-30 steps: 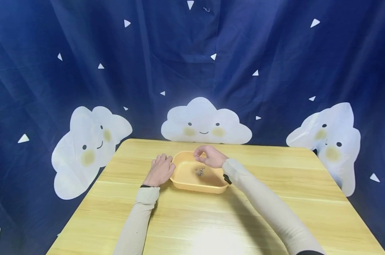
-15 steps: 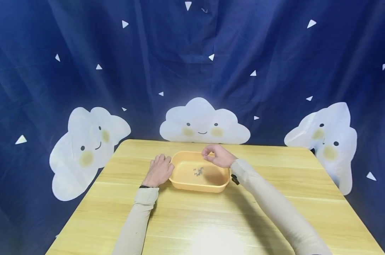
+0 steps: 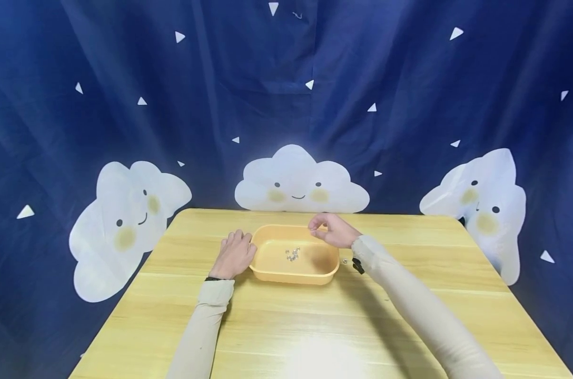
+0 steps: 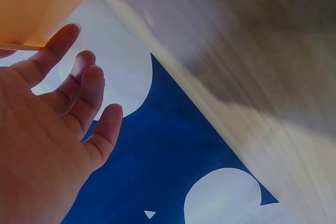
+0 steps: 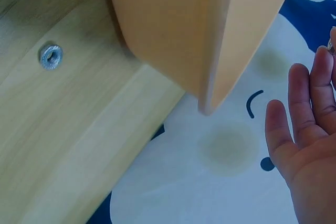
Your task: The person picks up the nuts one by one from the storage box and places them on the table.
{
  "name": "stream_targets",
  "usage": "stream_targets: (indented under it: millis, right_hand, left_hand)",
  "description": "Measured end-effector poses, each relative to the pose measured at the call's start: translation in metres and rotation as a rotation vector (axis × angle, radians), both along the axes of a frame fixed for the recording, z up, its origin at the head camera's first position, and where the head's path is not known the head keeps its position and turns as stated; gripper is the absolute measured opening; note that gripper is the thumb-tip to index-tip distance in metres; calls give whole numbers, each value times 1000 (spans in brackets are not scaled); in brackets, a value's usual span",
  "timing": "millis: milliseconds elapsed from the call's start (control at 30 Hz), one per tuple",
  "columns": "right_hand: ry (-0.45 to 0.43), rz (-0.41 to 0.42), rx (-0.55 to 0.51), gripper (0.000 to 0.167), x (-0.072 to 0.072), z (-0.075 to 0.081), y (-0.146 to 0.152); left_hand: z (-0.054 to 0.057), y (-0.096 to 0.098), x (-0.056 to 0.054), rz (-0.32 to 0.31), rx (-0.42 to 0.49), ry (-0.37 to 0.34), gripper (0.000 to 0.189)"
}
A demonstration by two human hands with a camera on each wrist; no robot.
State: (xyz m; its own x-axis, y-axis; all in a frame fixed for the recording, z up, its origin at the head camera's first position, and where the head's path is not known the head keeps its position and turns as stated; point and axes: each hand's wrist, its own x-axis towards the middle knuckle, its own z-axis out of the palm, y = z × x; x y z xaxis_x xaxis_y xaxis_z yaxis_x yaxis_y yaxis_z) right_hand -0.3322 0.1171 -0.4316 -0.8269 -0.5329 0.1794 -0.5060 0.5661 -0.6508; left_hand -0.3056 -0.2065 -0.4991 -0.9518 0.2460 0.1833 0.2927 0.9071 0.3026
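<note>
A shallow yellow plastic tray stands on the table, with several small shiny metal nuts gathered inside. My left hand holds its left rim; in the left wrist view, that hand's index finger lies against the outer wall and the thumb is mostly cut off. Over the tray's far right corner, my right hand pinches thumb and index finger together. A bit of metal, apparently a nut, shows at its fingertips in the right wrist view. One loose nut lies on the table beside the tray's right end.
The wooden table carries the tray near its far edge. Behind it hangs a dark blue curtain with white clouds and triangles. The right forearm reaches across the table's right side.
My right hand has moved right, from above the tray's middle to its far right corner. The loose nut beside the tray has come into sight. My left hand stays at the rim.
</note>
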Motion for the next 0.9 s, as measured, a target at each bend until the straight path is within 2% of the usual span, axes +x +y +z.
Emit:
stream_targets:
  millis: [367, 600, 900]
  right_hand:
    - [4, -22, -13, 12, 3, 0, 20]
    - [-2, -53, -28, 10, 5, -2, 33]
    - [11, -90, -34, 12, 10, -8, 53]
  left_hand:
    - [1, 0, 0, 0, 5, 14, 24]
    - [-2, 0, 0, 7, 7, -1, 26]
    - [1, 0, 1, 0, 9, -8, 25]
